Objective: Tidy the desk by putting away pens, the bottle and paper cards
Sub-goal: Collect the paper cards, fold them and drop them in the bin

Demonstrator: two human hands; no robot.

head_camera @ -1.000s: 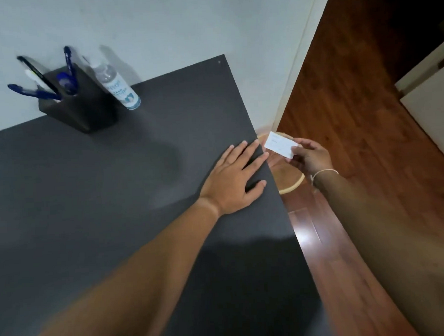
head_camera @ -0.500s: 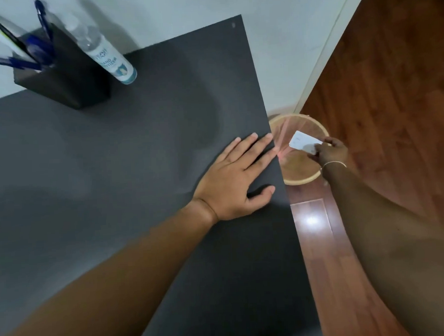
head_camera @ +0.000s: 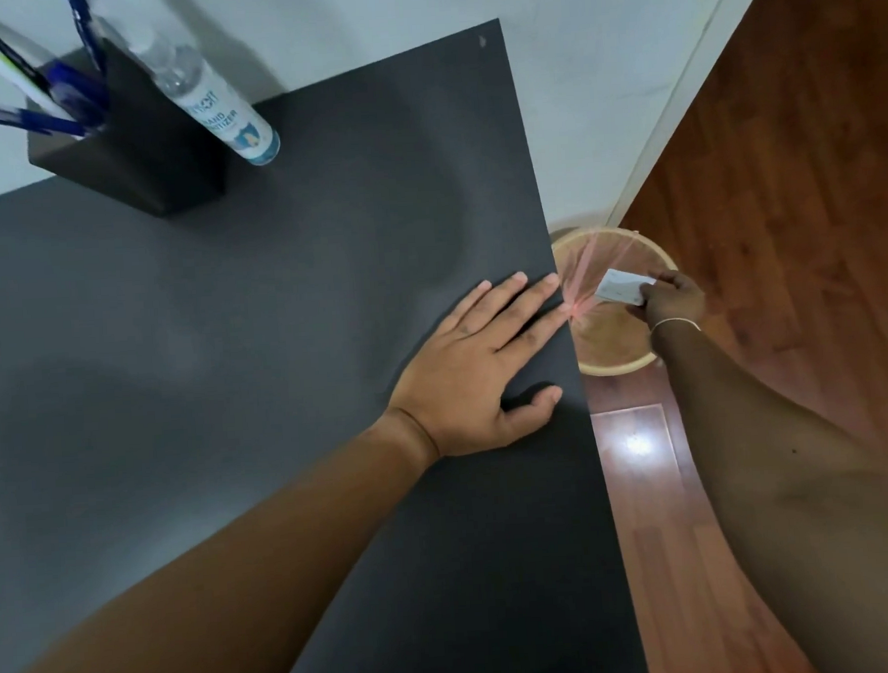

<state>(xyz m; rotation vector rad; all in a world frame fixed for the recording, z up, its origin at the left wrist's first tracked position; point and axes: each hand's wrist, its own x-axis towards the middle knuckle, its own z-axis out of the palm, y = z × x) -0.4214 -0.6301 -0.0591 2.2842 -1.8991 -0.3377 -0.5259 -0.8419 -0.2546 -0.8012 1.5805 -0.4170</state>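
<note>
White paper shows between the fingers [head_camera: 653, 290] of the right hand [head_camera: 672, 298]: they are pinched together on one short edge of a small card [head_camera: 618, 287], which sticks out to the left, roughly level. Hand and card hang over the open mouth of a round wooden bin [head_camera: 619, 365] that stands on the floor [head_camera: 783, 174] just beside the tabletop [head_camera: 275, 304], near the wall. A reddish bag liner seems to be stretched across the bin's inside, though it is blurred.

On the other side, the left hand [head_camera: 476, 360] lies palm down on the dark tabletop at its right edge, fingers spread flat and holding nothing; it looks like a brace while the person leans over.

Farther back, near the wall, a black holder [head_camera: 134, 167] carries several pens [head_camera: 19, 117], and a clear bottle [head_camera: 208, 99] of hand sanitizer stands touching the holder's right side. No other card shows on the tabletop.

Judging from this, the pens and bottle are already put away and the card step is in hand, close to its end. What the next move calls for is simple: loosen the pinch while the card is well inside the rim, so that it falls in and not onto the floor.
</note>
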